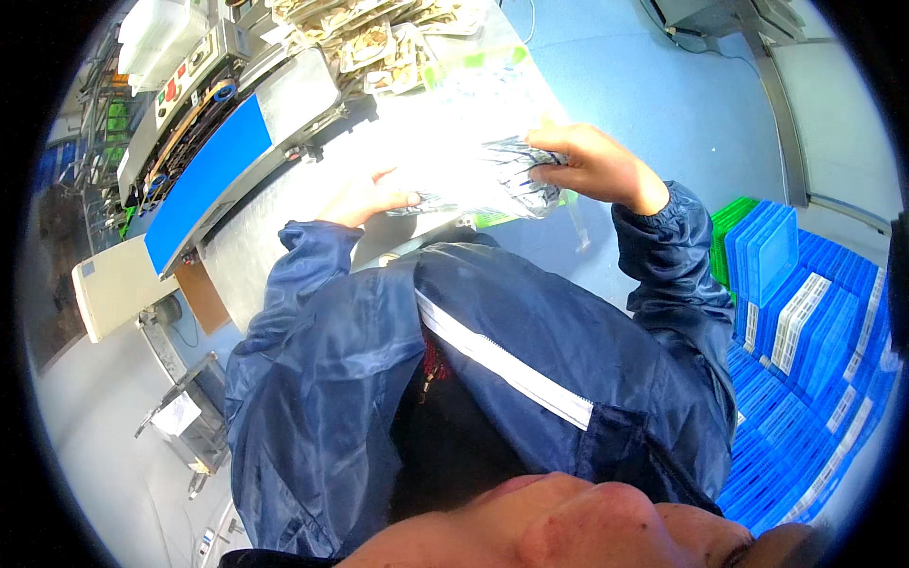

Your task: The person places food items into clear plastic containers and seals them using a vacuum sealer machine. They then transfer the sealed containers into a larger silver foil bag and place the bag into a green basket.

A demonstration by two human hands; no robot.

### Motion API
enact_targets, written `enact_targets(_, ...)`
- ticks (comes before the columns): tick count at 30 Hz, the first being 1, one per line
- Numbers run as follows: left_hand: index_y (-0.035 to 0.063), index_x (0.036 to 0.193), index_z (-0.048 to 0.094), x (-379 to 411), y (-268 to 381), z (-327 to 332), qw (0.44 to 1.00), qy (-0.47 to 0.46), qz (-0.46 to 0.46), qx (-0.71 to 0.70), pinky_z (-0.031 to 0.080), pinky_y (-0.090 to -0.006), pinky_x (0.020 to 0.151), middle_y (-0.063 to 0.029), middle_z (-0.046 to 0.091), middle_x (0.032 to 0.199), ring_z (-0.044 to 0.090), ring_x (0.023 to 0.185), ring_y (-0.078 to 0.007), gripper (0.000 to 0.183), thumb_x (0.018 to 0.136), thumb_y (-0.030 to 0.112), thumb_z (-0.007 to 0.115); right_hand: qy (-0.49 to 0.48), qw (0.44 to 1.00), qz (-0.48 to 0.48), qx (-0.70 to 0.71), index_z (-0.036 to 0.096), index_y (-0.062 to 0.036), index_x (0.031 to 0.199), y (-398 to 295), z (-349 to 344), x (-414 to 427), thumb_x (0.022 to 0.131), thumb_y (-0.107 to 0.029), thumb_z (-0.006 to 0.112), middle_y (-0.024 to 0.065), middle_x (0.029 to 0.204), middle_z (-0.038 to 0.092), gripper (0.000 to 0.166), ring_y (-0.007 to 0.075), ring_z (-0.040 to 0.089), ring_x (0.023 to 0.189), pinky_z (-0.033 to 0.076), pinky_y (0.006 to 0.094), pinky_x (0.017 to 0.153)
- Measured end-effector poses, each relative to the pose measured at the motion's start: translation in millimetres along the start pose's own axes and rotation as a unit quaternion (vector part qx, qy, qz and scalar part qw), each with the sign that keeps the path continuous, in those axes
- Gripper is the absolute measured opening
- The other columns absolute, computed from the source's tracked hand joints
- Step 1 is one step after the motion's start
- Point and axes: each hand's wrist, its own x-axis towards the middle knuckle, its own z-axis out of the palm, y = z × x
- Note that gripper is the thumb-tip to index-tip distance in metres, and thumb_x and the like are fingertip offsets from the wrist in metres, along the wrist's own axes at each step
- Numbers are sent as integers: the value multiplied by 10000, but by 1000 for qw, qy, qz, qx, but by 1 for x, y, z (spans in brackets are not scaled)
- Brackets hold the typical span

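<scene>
A bundle of clear plastic bags or film (522, 177) with dark printed marks lies across the table's front edge, before my body. My right hand (600, 167) grips its right end, fingers over the top and side. At the left end, the thumb of my left hand (362, 199) presses on the plastic; glare hides part of those fingers. More clear plastic with green patches (483, 60) lies beyond the bundle on the white worktable (248, 213). Strong light washes out much of the tabletop.
Plastic-wrapped trays of sliced food, perhaps mushrooms (369, 46), are piled at the far side. On the left stands a machine with a blue conveyor belt (213, 177) and a control panel (174, 89). White trays (160, 42) are stacked behind it. Blue plastic crates (795, 355) fill the right side.
</scene>
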Motion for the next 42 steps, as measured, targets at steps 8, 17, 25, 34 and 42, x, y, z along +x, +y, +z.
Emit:
enact_targets(8,-30,1311,551,-35,-23,-33,991,84,-1,101,405,-331,1031,-129,606,1258,545,1178,-211,701,708,181,839,4,980,169,105,604,-24,1172,17,-34,-15,814,-65,744,120,1006,684,387,172,643,851,510,282,744)
enact_targets(17,-3,1305,562,-99,-38,-45,989,130,-62,47,420,-316,987,-71,625,1199,562,1119,-169,670,716,154,839,-88,919,363,124,493,-17,1365,165,63,-24,810,-162,735,162,1285,592,622,260,583,1103,453,340,953)
enact_targets(25,17,1254,609,-138,-43,-34,976,195,-80,-51,434,-306,952,-49,651,1136,575,1075,-153,590,716,118,831,-68,952,264,-142,549,-32,1265,143,104,-11,767,-151,739,228,1119,644,546,396,649,934,517,412,807)
enact_targets(34,-26,1294,532,-150,-32,-30,946,243,52,-211,422,-347,982,-138,563,1253,556,1143,-224,806,648,304,882,-5,994,103,40,533,-49,1313,43,42,4,760,-226,802,173,1208,611,640,264,600,1108,512,357,873)
enact_targets(42,-28,1385,398,-136,-52,2,892,331,197,-238,349,-394,1067,-131,511,1339,451,1281,-233,683,868,304,695,-8,877,68,475,586,-4,1217,-74,108,77,911,-317,658,134,1223,591,444,179,549,1143,466,315,915)
